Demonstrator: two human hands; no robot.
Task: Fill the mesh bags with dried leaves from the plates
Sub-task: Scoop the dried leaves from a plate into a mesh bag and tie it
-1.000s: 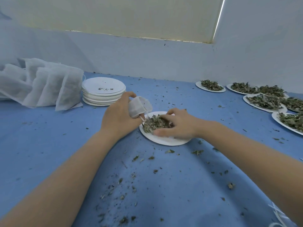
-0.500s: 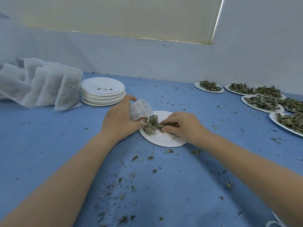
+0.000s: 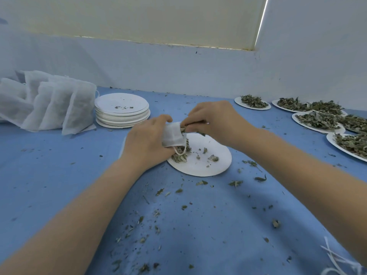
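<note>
Right now the person is in the middle of filling one small bag, I think: the left hand (image 3: 148, 140) grips the little white bag (image 3: 173, 135) with curled fingers and holds its mouth toward the right hand (image 3: 215, 121), which pinches a bunch of dried leaves (image 3: 193, 127) right at that mouth. Both hands are just above the plate (image 3: 210, 161), over its far left part. A small heap of leaves (image 3: 179, 153) sits on the plate under the bag, and a few bits lie on the bare white part. Next, I think, the pinched leaves must be pushed inside and let go, and then the right hand can come down for the heap. The bag's mouth looks small, so bits may drop; keeping it over the plate would catch them. Many crumbs (image 3: 200, 183) already lie on the blue cloth (image 3: 59, 175) near the plate. Left of the plate, past the left hand, are a stack of plates (image 3: 122, 111) and a row of white bags (image 3: 49, 102), well apart. Right of the plate are full plates (image 3: 317, 121), also well apart, so the hands have open room on all sides. The wall (image 3: 178, 74) stands far behind the plate
</note>
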